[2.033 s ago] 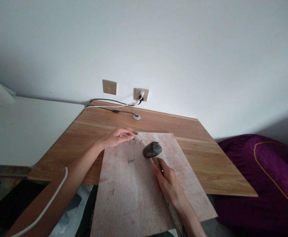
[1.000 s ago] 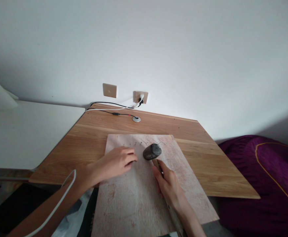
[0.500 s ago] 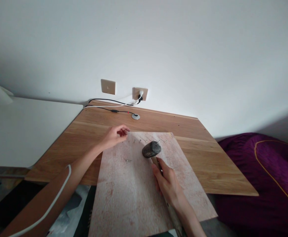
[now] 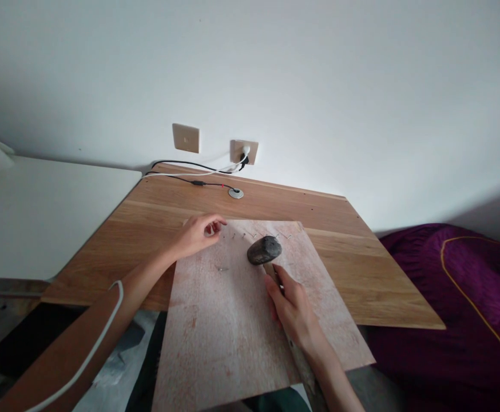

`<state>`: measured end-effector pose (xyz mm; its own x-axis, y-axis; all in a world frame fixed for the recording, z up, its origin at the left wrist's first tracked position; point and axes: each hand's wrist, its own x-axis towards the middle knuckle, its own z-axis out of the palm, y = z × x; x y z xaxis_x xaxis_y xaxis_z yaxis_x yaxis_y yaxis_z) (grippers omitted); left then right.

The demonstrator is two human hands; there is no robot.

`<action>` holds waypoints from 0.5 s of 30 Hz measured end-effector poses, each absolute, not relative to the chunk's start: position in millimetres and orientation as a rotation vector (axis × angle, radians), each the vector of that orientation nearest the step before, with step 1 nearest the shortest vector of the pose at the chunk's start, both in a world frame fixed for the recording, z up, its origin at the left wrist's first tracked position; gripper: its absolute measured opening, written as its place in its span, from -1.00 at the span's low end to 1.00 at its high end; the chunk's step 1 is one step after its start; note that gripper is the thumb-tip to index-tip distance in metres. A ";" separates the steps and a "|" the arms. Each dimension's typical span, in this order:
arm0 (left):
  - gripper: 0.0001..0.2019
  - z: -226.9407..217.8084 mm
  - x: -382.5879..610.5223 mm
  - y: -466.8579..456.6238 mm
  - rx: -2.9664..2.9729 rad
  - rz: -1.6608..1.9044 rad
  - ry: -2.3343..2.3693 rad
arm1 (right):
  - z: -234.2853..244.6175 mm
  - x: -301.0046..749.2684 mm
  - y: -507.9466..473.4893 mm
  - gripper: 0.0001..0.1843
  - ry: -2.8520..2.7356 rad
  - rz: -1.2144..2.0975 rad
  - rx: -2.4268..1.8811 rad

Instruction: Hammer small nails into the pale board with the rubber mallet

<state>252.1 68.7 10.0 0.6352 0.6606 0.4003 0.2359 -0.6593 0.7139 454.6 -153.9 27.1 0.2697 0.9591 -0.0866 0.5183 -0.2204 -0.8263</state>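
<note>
1. Head view, right hand [image 4: 293, 303]: it is wrapped around the handle of a hammer [image 4: 264, 250], whose dark head is over the far part of the board [image 4: 224, 337]; whether it touches cannot be told.
2. Head view, left hand [image 4: 199, 233]: its fingers are curled at the board's far left corner; whether they pinch anything cannot be told.
3. Head view, board: a row of nails [image 4: 254, 235] runs along its far edge, and a small loose nail [image 4: 222, 269] lies nearer.
4. Head view, table [image 4: 383, 274]: the board lies partly on it, overhanging the near edge.

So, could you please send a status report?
Right hand grips hammer. Left hand at far left of board, hold unclear. Hammer overlaps nail row in view.
</note>
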 end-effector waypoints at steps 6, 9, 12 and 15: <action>-0.76 7.0 251.0 69.1 2.208 0.850 0.666 | 26.9 454.2 -154.1 -0.57 -1.319 0.837 -1.858; -0.78 7.7 250.7 68.6 2.199 0.830 0.676 | 28.9 453.7 -154.2 -0.58 -1.320 0.863 -1.869; -0.80 8.9 250.6 67.9 2.197 0.815 0.677 | 30.3 453.6 -154.2 -0.60 -1.337 0.836 -1.879; -0.83 9.8 251.3 67.3 2.204 0.812 0.680 | 30.3 453.8 -154.1 -0.59 -1.343 0.821 -1.874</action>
